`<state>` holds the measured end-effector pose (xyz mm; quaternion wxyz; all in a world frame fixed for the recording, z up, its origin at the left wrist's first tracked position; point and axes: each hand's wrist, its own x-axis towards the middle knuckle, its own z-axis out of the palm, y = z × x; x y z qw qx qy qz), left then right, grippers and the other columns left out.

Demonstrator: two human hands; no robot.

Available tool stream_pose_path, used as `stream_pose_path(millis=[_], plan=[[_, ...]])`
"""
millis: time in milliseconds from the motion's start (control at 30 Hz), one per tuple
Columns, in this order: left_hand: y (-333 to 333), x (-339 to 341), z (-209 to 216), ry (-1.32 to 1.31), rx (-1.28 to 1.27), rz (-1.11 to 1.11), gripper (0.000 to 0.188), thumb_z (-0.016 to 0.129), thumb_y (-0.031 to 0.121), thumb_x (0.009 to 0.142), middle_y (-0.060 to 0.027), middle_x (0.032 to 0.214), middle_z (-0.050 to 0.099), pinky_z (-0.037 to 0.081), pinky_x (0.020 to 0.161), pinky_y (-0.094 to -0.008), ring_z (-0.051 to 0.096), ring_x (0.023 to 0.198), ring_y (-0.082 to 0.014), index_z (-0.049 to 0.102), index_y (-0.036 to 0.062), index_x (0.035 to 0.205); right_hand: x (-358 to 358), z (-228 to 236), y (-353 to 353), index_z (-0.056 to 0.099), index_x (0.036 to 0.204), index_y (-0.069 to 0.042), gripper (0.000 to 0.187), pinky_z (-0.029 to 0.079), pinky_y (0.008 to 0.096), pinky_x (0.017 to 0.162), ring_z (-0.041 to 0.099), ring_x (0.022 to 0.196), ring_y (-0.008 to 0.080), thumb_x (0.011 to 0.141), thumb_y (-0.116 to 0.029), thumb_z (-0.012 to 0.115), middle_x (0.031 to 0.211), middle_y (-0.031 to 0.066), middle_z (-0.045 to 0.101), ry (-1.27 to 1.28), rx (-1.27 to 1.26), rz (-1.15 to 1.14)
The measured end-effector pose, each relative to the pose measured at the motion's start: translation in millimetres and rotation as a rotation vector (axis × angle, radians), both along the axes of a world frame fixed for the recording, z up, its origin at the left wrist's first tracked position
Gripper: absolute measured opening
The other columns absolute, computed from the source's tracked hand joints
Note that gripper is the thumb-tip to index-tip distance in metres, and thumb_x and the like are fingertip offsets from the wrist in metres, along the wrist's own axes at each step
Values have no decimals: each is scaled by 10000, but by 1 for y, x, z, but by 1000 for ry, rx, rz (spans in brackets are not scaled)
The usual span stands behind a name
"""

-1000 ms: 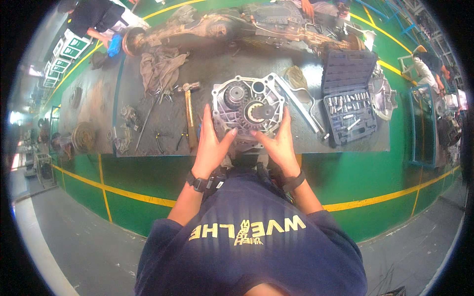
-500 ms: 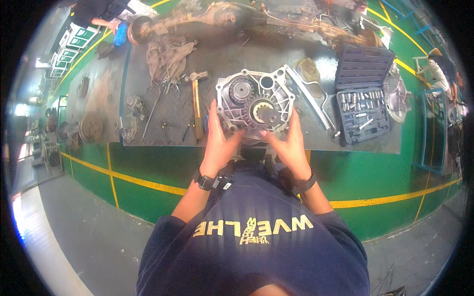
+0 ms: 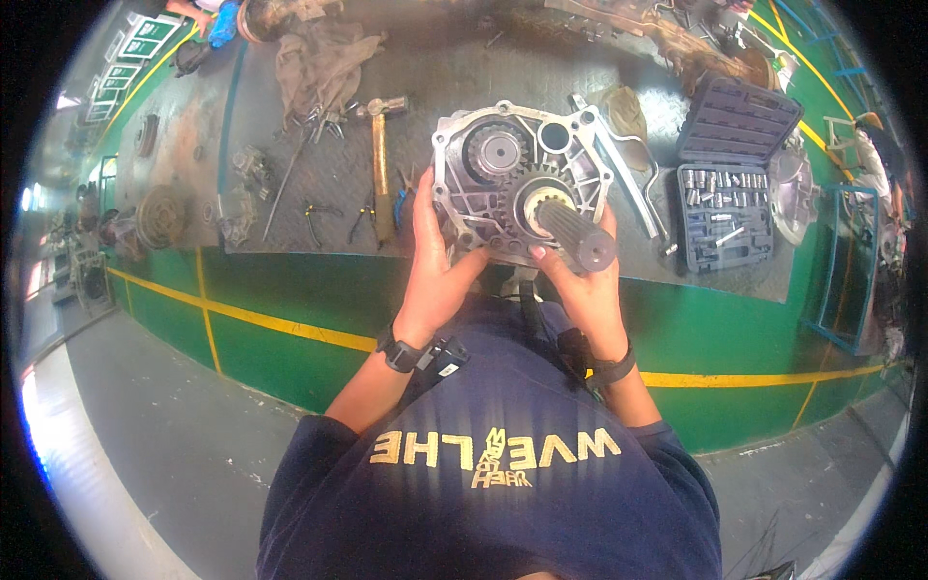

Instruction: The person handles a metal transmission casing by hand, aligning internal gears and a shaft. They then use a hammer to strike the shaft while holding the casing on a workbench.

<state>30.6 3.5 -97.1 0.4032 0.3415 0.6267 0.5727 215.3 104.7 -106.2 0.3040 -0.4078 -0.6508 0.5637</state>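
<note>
Between both hands I hold a silver gearbox housing, tipped so that its open face turns toward me. My left hand grips its left edge, thumb at the lower rim. My right hand wraps the lower right edge, its thumb also by the rim. Inside the housing sits a round gear at the upper left. Below it a larger gear surrounds a pale ring. From this ring a splined shaft sticks out toward me. The housing's underside is hidden.
Left of the housing lie a hammer, pliers and a brown rag. To the right are a long metal bar and an open socket set. A rusty axle lies across the far side of the workbench.
The housing has come up closer and tilted toward me, so the shaft shows along its length. Both hands have kept their grip and moved with it. The whole view has shifted slightly.
</note>
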Motion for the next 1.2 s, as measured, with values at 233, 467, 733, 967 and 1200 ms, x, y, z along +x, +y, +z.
stream_pose_path(millis=[233,467,733,967,1200], plan=[[0,-1,-2,55,-4,-13,1061,610,-117,795,-158,1578,281,370,1141,-433,366,1426,-296,19,159,1631,4,-14,-2,275,1546,3,946,430,430,1101,533,1323,315,779,-159,804,1448,225,499,-30,-39,-20],[0,-2,3,48,-68,26,997,618,-50,813,-171,1634,172,204,1237,-428,200,1518,-296,38,51,1617,5,-11,0,271,1547,14,955,427,429,1101,529,1325,330,786,-193,811,1451,238,493,-47,68,5],[-1,-1,9,-83,-21,-11,1019,564,-87,777,-160,1619,191,185,1239,-412,212,1510,-281,17,73,1622,5,-4,-2,290,1533,32,946,419,425,1099,526,1321,337,797,-227,825,1443,251,492,-43,75,-11],[-1,0,-1,14,-4,-7,1048,552,-98,769,-152,1596,245,328,1169,-422,304,1462,-291,20,157,1635,7,-12,-4,293,1523,55,943,404,432,1107,513,1330,354,805,-246,825,1441,270,486,-79,75,-31],[-1,1,1,76,-27,5,1033,601,-94,807,-154,1592,252,319,1177,-433,315,1455,-296,26,150,1630,6,-7,-4,291,1517,72,949,392,437,1115,504,1336,369,803,-255,825,1440,286,480,-54,27,-32]])
